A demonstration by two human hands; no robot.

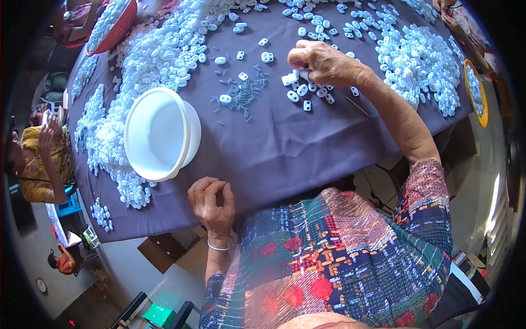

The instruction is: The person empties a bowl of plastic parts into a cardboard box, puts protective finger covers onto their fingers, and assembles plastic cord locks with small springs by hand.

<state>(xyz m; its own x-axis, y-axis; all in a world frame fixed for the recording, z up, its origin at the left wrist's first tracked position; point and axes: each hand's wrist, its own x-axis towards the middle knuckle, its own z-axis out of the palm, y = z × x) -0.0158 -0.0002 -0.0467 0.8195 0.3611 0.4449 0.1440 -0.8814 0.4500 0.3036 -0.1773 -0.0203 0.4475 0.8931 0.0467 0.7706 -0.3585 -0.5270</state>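
My right hand (323,63) reaches over a small group of white oval plastic pieces with holes (293,96). Its fingers are bent down and closed, with a white plastic piece (300,73) showing under them. Left of this group lies a loose scatter of small grey screws (241,98), with a few white pieces among them. My left hand (213,205) is at the table's near edge, its fingers curled in; whether anything is inside cannot be seen. A white round plastic tub (159,134) stands tilted beyond it, with no contents visible.
Large heaps of white pieces cover the left (156,55) and right (419,68) of the dark tablecloth (263,153). A thin brown stick (357,106) lies below my right forearm. A red basket (118,27) and a yellow tray (475,93) hold more pieces. Other people sit around the table.
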